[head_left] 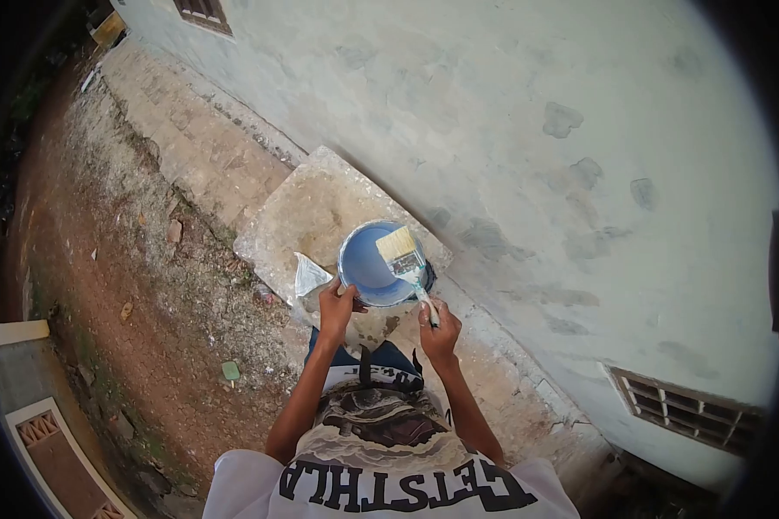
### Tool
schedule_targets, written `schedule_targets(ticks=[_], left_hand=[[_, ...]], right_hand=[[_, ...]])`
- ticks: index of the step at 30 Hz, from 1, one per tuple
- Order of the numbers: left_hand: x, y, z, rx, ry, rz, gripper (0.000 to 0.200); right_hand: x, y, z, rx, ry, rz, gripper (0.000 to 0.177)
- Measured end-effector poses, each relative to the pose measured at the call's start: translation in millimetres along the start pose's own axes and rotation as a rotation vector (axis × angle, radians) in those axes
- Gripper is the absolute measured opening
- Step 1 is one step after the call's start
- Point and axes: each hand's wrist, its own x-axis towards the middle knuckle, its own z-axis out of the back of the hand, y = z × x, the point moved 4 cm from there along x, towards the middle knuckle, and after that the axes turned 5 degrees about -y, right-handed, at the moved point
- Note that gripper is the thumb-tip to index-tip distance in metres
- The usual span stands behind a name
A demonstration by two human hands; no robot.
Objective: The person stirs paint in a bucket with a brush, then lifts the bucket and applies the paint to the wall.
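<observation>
A blue round bucket (347, 270) is in front of me over a pale slab, with light blue-grey liquid inside. My left hand (337, 304) grips the bucket's near left rim. In my right hand (440, 330) is the handle of a wide paintbrush (404, 258). The brush's cream bristles point away from me, over the right part of the bucket's opening, and its metal band and handle are smeared with paint. A crumpled silvery-white packet (310, 275) lies on the slab just left of the bucket.
The stained slab (307, 203) stands against a patchy pale wall (528, 173) along my right. A barred window (684, 408) is low in that wall. To the left run a concrete walkway (177, 130) and rough reddish ground (95, 259). A green piece (230, 370) lies there.
</observation>
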Motion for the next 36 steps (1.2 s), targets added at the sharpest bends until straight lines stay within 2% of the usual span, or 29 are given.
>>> schedule_targets(ticks=[7, 9, 10, 12, 14, 16, 20, 22, 23, 25, 29, 32, 35, 36], left_hand=[[33.7, -12.4, 10.5, 0.043, 0.156, 0.075, 0.037], [44.2, -15.2, 12.5, 0.049, 0.181, 0.088, 0.036], [48.8, -16.2, 13.9, 0.060, 0.189, 0.092, 0.036], [56.6, -17.5, 16.6, 0.046, 0.211, 0.095, 0.037], [61.5, -20.4, 18.9, 0.032, 0.230, 0.088, 0.037], [66.8, -23.0, 20.7, 0.028, 0.225, 0.146, 0.038], [74.0, -29.1, 24.0, 0.026, 0.233, 0.182, 0.040], [81.8, -29.2, 26.8, 0.021, 0.232, 0.148, 0.038], [84.7, -29.3, 28.4, 0.020, 0.233, 0.145, 0.038], [87.7, -32.8, 29.4, -0.001, 0.236, 0.109, 0.040], [90.0, -40.4, 35.5, 0.002, 0.250, 0.078, 0.039], [93.0, -40.2, 36.9, -0.004, 0.269, 0.106, 0.038], [93.6, -38.5, 31.8, -0.031, 0.259, 0.113, 0.034], [94.6, -38.6, 30.8, -0.011, 0.230, 0.098, 0.032]], right_hand=[[-0.9, 31.3, -20.1, -0.084, -0.248, -0.011, 0.017], [-8.0, 26.8, -34.8, 0.098, -0.296, -0.269, 0.018], [-8.7, 30.0, -40.2, 0.083, -0.300, -0.272, 0.018], [-23.5, 17.9, -62.5, 0.649, -0.249, -0.914, 0.020], [-27.6, 21.4, -69.8, 0.674, -0.219, -0.957, 0.023], [-31.4, 23.0, -77.7, 0.846, -0.185, -1.013, 0.025], [-18.4, 34.5, -78.7, 0.956, -0.187, -0.964, 0.026], [-8.5, 41.2, -75.1, 0.718, -0.197, -0.905, 0.024], [-10.7, 34.4, -78.0, 0.719, -0.197, -0.901, 0.024], [-13.1, 18.6, -83.2, 0.428, -0.062, -0.676, 0.021], [-21.4, 12.8, -87.1, 0.329, 0.000, -0.634, 0.016], [-18.8, 17.7, -88.5, 0.441, -0.053, -0.641, 0.017], [-16.1, 1.6, -92.1, 0.312, 0.000, -0.549, 0.018], [-13.8, 0.2, -92.3, 0.390, 0.012, -0.652, 0.019]])
